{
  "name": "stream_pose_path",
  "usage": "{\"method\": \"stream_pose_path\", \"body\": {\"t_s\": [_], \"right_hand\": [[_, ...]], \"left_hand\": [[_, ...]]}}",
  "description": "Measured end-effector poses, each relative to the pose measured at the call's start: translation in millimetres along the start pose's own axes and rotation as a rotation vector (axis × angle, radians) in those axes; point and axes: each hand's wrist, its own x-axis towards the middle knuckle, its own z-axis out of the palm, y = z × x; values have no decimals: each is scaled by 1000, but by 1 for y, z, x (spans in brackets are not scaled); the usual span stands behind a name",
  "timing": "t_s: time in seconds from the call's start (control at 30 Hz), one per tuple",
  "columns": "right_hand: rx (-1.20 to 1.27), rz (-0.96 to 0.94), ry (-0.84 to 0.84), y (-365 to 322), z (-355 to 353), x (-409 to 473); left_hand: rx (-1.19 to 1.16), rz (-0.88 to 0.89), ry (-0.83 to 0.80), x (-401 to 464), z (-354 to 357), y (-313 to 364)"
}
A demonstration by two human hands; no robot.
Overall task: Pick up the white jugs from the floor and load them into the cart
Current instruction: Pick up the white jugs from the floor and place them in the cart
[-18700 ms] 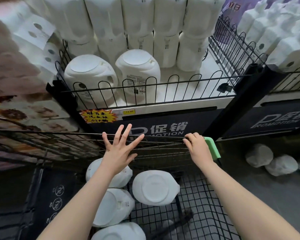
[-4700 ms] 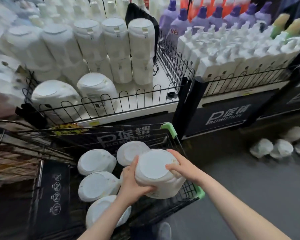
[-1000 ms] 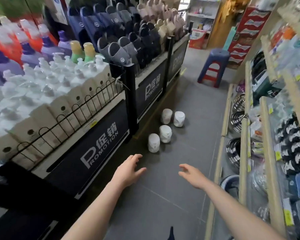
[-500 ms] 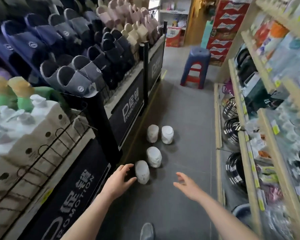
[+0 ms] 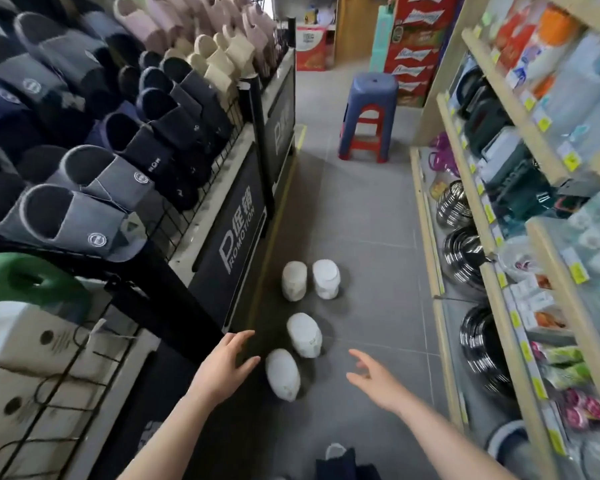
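- Four white jugs stand or lie on the grey floor [image 5: 368, 237] of a shop aisle, close to the foot of the promotion display [image 5: 236, 237] on the left side. Kept tight against that display, they leave most of the aisle open for walking.
- The nearest jug [image 5: 282, 374] lies closest to the person, with the second jug [image 5: 305, 335] just beyond it and slightly to its right. The two look tipped rather than upright, though blur makes that hard to confirm.
- Two far jugs [image 5: 310, 280] sit side by side, touching or nearly so, further up the aisle.
- The left hand [image 5: 224, 367] is spread with relaxed fingers and holds nothing. It hovers just left of the nearest jug and is not touching it.
- The right hand [image 5: 378, 377] is likewise spread and empty, held further off on the jug's right.
- The hands sit apart on either side of the nearest jug, which suggests a two-handed lift is being set up. The jug looks too bulky for a one-handed grasp.
- The cart is not in view, so a lifted jug would probably have to be carried back to it.
- A blue and red stool [image 5: 369, 116] stands at the far end of the aisle, well apart from the jugs.
- Slippers [image 5: 94, 188] fill the rack above the display, and stocked shelves [image 5: 499, 202] line the right side.
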Motion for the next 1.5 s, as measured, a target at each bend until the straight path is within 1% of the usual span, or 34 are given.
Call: {"method": "stream_pose_path", "body": {"t_s": [0.13, 0.27, 0.4, 0.53, 0.6, 0.7, 0.8, 0.83, 0.9, 0.97, 1.03, 1.1, 1.2, 1.27, 1.33, 1.4, 1.47, 1.5], "right_hand": [[46, 51, 42, -12, 14, 6], [130, 107, 121, -17, 51, 7], [167, 130, 143, -14, 103, 3], [158, 91, 113, 1, 148, 20], [129, 109, 96, 22, 165, 49], [139, 89, 94, 67, 190, 112], [168, 57, 137, 114, 225, 186], [167, 10, 160, 130, 240, 213], [108, -92, 194, 166, 276, 269], [35, -125, 185, 201, 312, 319], [-53, -162, 189, 229, 340, 357], [-148, -192, 227, 252, 360, 380], [-233, -222, 291, 277, 367, 396], [-329, -261, 319, 290, 357, 399], [-390, -250, 329, 303, 342, 398], [-363, -217, 354, 316, 329, 394], [-237, -199, 343, 324, 322, 391], [-156, -186, 312, 326, 320, 389]], "left_hand": [[28, 69, -72, 23, -12, -21], [51, 169, -169, 53, -15, -46], [44, 213, -256, 58, 4, -61], [22, 181, -313, 69, 43, -85], [25, 172, -319, 87, 75, -107], [104, 186, -315, 123, 136, -157], [163, 209, -288, 156, 202, -219], [163, 220, -283, 167, 226, -242], [136, 227, -281, 190, 278, -286], [106, 236, -285, 211, 327, -325], [102, 247, -287, 231, 367, -352], [103, 254, -319, 243, 397, -368], [51, 326, -327, 243, 429, -377], [-8, 328, -252, 232, 444, -376], [-24, 320, -184, 216, 453, -369], [17, 345, -154, 196, 460, -366], [64, 381, -163, 180, 466, -368], [66, 391, -172, 177, 468, -371]]}}
